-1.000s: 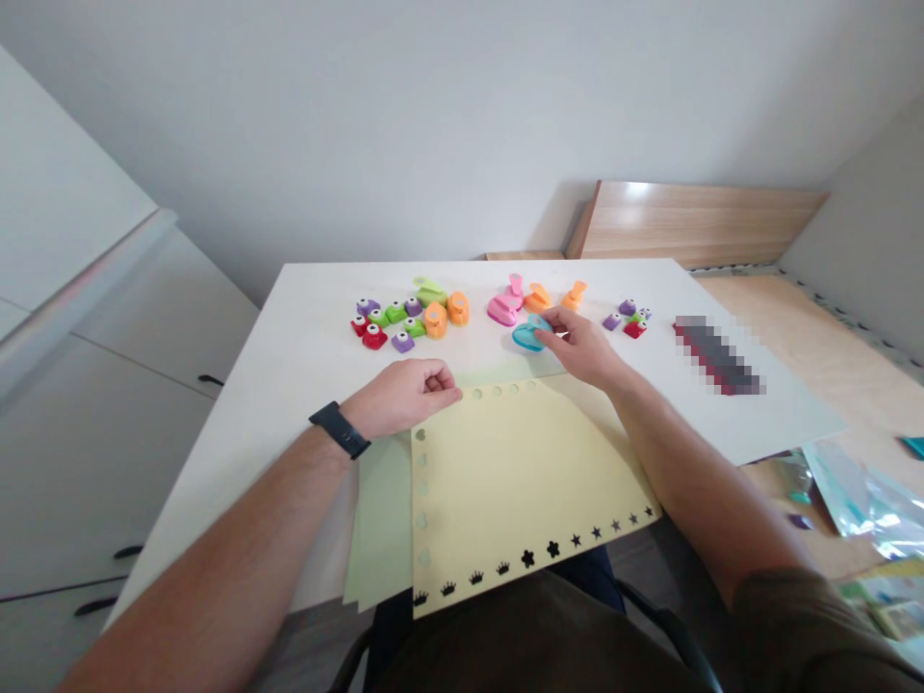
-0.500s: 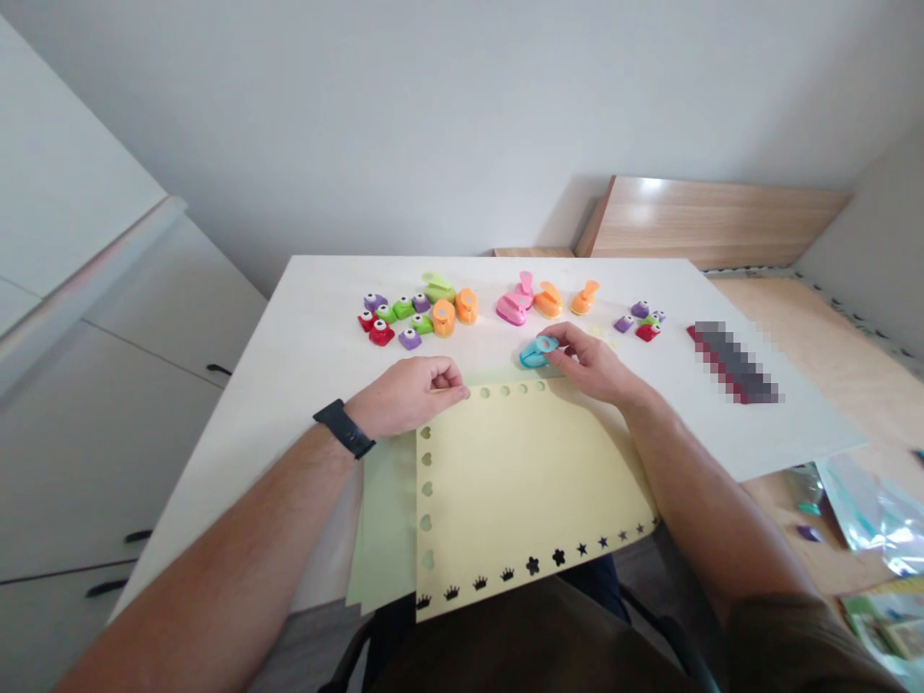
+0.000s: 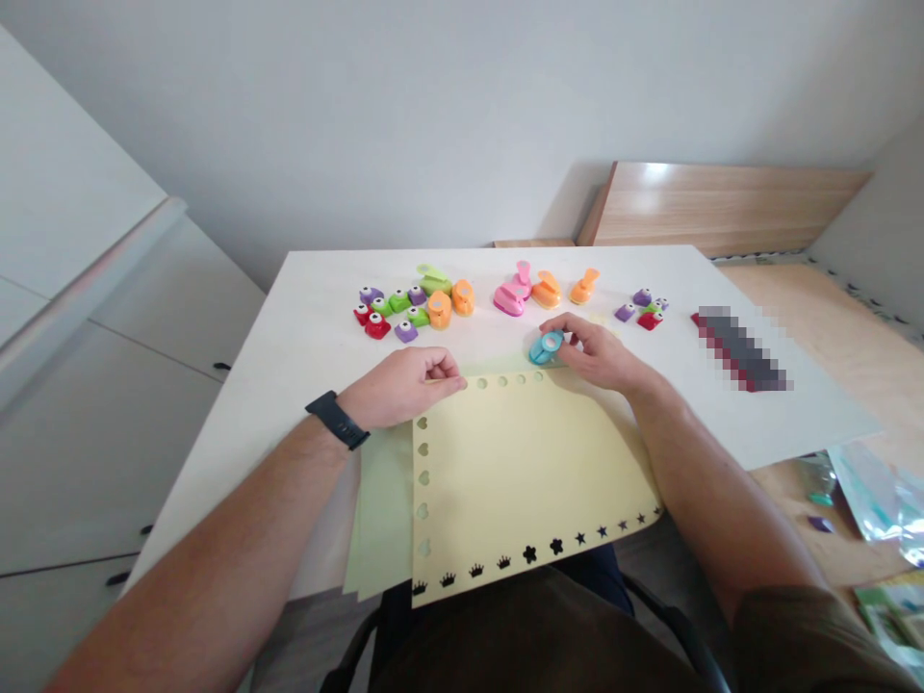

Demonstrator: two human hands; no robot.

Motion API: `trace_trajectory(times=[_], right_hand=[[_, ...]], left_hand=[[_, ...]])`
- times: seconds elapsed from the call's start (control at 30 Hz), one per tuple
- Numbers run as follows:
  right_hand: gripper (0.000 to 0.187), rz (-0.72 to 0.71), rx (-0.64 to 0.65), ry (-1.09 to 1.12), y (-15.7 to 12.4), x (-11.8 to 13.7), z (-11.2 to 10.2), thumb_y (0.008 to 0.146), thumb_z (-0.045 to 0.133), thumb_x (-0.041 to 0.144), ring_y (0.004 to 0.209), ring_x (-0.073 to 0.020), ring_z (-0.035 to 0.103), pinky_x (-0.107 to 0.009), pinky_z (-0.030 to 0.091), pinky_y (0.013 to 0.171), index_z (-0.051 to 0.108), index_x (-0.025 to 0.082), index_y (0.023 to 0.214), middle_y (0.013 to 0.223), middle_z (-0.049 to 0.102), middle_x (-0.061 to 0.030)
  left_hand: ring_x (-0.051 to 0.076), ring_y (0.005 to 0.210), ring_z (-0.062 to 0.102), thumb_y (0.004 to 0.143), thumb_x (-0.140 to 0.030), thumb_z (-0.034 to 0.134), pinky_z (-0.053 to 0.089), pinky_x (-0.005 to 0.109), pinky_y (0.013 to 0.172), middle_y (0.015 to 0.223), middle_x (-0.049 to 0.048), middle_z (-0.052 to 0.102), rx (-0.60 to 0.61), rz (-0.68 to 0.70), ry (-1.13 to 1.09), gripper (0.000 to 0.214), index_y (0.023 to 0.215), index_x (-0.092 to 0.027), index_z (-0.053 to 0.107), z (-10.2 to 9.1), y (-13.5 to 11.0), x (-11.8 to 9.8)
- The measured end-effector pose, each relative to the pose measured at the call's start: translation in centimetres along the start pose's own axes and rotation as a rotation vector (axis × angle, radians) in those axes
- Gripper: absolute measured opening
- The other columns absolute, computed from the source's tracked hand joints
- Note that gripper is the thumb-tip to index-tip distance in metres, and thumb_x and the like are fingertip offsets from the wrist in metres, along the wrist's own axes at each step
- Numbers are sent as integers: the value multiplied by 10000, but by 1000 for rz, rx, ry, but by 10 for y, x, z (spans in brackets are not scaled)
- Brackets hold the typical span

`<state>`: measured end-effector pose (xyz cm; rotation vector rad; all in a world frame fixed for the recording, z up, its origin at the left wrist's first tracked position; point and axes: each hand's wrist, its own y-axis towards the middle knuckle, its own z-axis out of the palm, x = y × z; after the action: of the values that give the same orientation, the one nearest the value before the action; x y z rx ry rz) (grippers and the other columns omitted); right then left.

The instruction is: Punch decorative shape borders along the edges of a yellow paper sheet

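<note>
A blue paper punch (image 3: 547, 347) sits just above the top edge of a pale yellow sheet (image 3: 520, 472), close to the end of a row of round holes (image 3: 501, 381), and the right hand (image 3: 599, 356) has it. The right hand's fingers (image 3: 574, 339) are bunched together and wrapped over the punch from the far side, clamped on it as far as the view shows, though the thumb is partly hidden. The left hand (image 3: 404, 385), with a black watch (image 3: 336, 420) on the wrist, rests at the sheet's top left corner, its fingers curled together and their tips at the paper's edge; whether they pinch the paper, I cannot tell. The sheet lies on a white table (image 3: 324, 318), overlapping a pale green sheet (image 3: 382, 510). Hearts (image 3: 423, 478) run down its left edge, and crowns, flowers and stars (image 3: 555, 547) run along its near edge. Beyond it stand more punches, among them a pink one (image 3: 509, 299) and two orange ones (image 3: 547, 290), with clusters of small punches (image 3: 404, 313) to the left and right. The step in hand appears to be edging the top of the sheet with holes. The next move seems to call for seating the paper's edge squarely in the punch's slot, in line with the row, while the left hand keeps the sheet steady.
</note>
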<state>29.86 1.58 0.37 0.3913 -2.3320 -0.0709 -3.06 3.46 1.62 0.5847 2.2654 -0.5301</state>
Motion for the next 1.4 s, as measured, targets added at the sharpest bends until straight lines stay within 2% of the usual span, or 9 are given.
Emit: trace_trajectory(times=[0.27,0.6,0.8,0.93,1.17,1.4], right_hand=[[240,-12,13,17,0,-3,-6,911,537,224,1004,-228,645,-401,488,866,699,282,1078,1203,728,-30],[218,36,53,136,-2,-2,-5,956,518,296,1071,-244,650,-456,515,913,693,302,1086,1262,701,-38],[197,59,49,199,-2,-4,-5,964,523,335,1106,-247,637,-483,511,951,680,300,1077,1286,681,-51],[189,73,41,188,-2,-4,-5,942,539,322,1057,-248,643,-485,513,938,681,294,1063,1222,706,-49],[274,109,30,93,-4,-2,-6,856,547,200,774,-175,586,-354,495,749,672,255,1094,1003,721,-23],[179,157,-32,35,-2,1,-5,862,655,346,709,-151,545,-302,448,658,682,232,998,861,691,-9]], left_hand=[[183,737,666,870,-537,617,481,283,645,823,-1,730,13,-37,-9,315,893,-227,668,-2,-1,-3],[184,743,656,879,-541,623,468,289,667,822,-2,733,-4,-61,-49,316,884,-227,662,-3,0,-1],[188,752,658,898,-565,602,459,290,659,834,0,731,27,-77,-63,338,906,-232,656,-4,1,3],[186,748,659,895,-568,604,456,287,655,835,-3,732,22,-76,-49,339,902,-234,658,-3,2,4],[181,728,645,896,-563,606,453,286,645,811,-7,723,18,-78,-40,335,888,-231,651,-3,2,2],[188,748,658,900,-556,595,457,291,657,834,-2,731,15,-56,-37,327,894,-233,650,-4,1,2]])
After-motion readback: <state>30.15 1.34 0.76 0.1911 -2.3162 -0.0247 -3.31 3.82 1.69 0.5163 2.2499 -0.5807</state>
